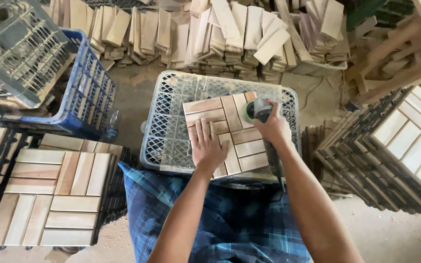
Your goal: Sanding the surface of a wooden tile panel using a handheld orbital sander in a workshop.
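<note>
Head view: wooden slat tile (230, 134) lies flat on an upturned grey plastic crate (166, 131), directly in front of the person's knees; left hand (207, 146) is pressed palm-down on the tile's near-left part, fingers straight and slightly spread. Right hand (272, 125) has its fingers wrapped around a handheld sander (259, 110), whose green-edged disc sits on the tile's far right corner. Stack of like tiles (54, 195) at left, another tile stack (395, 151) at right, blue crate (91, 90) far left, loose wooden slats (230, 34) piled beyond.
</note>
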